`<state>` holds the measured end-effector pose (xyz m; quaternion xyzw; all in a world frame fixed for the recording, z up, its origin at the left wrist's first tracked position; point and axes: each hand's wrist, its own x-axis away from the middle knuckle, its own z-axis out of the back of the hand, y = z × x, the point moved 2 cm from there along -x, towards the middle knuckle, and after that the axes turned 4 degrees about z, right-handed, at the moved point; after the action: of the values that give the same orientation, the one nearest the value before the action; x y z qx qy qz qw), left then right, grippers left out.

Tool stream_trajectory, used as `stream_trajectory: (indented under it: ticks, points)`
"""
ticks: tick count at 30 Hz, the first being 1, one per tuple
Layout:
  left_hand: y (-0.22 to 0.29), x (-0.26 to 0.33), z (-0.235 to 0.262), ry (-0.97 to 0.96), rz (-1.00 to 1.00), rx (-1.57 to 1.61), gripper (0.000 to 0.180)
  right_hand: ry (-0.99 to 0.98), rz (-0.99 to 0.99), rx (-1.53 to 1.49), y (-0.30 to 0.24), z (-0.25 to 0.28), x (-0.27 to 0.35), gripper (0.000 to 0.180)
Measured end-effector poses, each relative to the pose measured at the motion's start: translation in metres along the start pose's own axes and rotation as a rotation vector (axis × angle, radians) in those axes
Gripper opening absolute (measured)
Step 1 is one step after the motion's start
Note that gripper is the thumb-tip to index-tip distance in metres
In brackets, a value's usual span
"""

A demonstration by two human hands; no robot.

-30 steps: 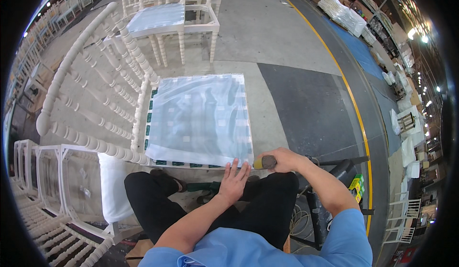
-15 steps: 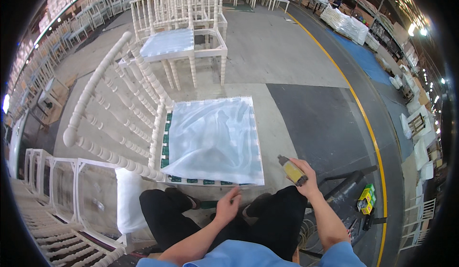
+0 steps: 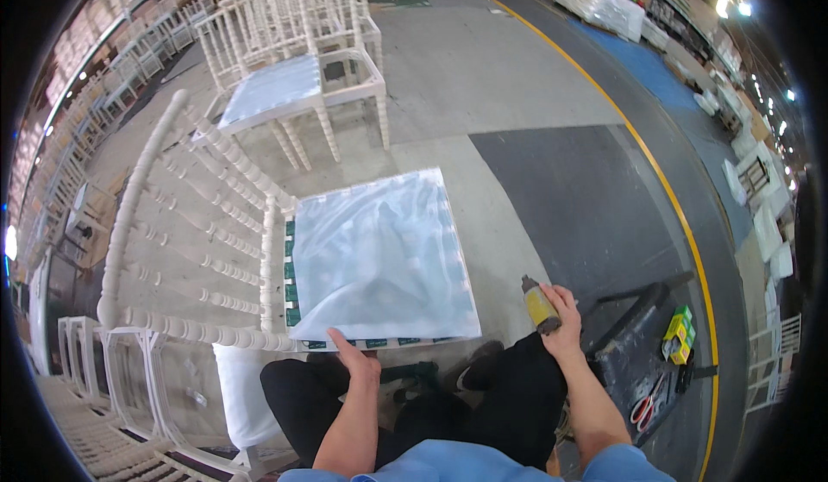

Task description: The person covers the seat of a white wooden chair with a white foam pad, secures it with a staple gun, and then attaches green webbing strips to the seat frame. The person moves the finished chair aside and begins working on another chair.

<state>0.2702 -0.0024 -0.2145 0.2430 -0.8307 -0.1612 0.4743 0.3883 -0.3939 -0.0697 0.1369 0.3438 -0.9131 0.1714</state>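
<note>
Head view: left hand [image 3: 355, 363] at the near edge of the seat on the white chair [image 3: 220, 336]. Thumb points away from the body, tip at the edge of the pale blue fabric [image 3: 371, 253]. Other left fingers partly hidden, so can't tell if they're gripping the frame or just resting.

Right hand [image 3: 562, 322] has its fingers wrapped around a yellow tool with dark ends [image 3: 542, 311]. Tool is tilted, dark tip up and left of those fingers, right of the seat and apart from it. Exact tool type unclear.

Fabric covers most of the seat, directly beyond the left fingers; rippled, loose-looking. Green strips [image 3: 291, 293] show along its left side, plus a row along the near edge, right of the left thumb. Chair's spindled back is left of the left fingers.

Right of and nearer than the right fingers: black stand [image 3: 614, 363] with red-handled scissors [image 3: 642, 411] on it, yellow-green box [image 3: 680, 337] alongside. White cushion-like piece [image 3: 241, 391] sits left of the left fingers, beside the trousers [image 3: 297, 396]. Second chair [image 3: 385, 113] well beyond both hands.
</note>
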Motion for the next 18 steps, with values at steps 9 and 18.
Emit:
stream_trajectory:
  ticks: [9, 18]
  points:
    - [-0.002, 0.003, 0.026, -0.138, 0.076, -0.178, 0.077, 0.005, -0.12, 0.026, -0.009, 0.01, 0.0, 0.065]
    - [0.075, -0.102, -0.079, -0.323, 0.306, -0.636, 0.088, 0.024, -0.04, 0.008, 0.001, 0.01, -0.012, 0.07]
